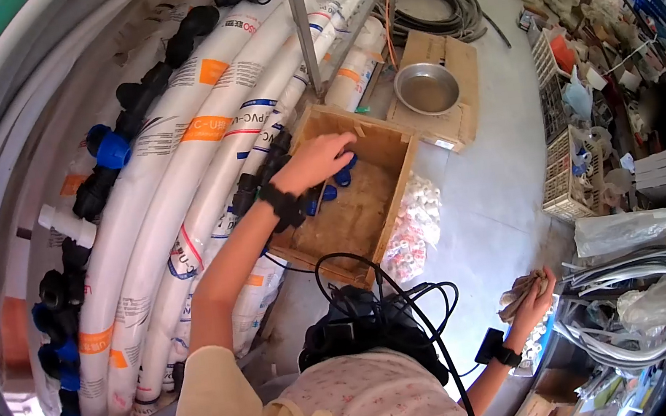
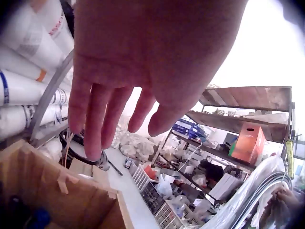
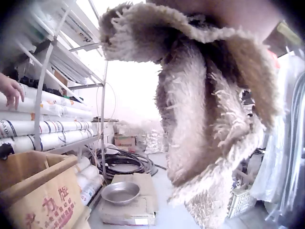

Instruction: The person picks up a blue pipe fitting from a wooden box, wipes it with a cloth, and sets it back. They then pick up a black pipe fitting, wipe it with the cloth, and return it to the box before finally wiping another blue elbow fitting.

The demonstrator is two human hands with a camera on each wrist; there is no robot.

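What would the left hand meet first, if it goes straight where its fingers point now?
Most likely the open box: the left hand hangs over it with its fingers pointing mostly down. Whether its wall or the blue parts inside come first, I cannot tell; the depth is unclear.

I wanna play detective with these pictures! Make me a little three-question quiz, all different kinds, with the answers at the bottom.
1. True or false: the person's left hand, above the open rectangular wooden box, is gripping a small blue plastic fitting.
2. What is the round grey metal pan resting on?
A) a wooden shelf
B) a flat brown cardboard box
C) a white plastic crate
3. Fill in the missing word: the person's ____ hand is holding the shaggy beige cloth.

Key: 1. False; 2. B; 3. right
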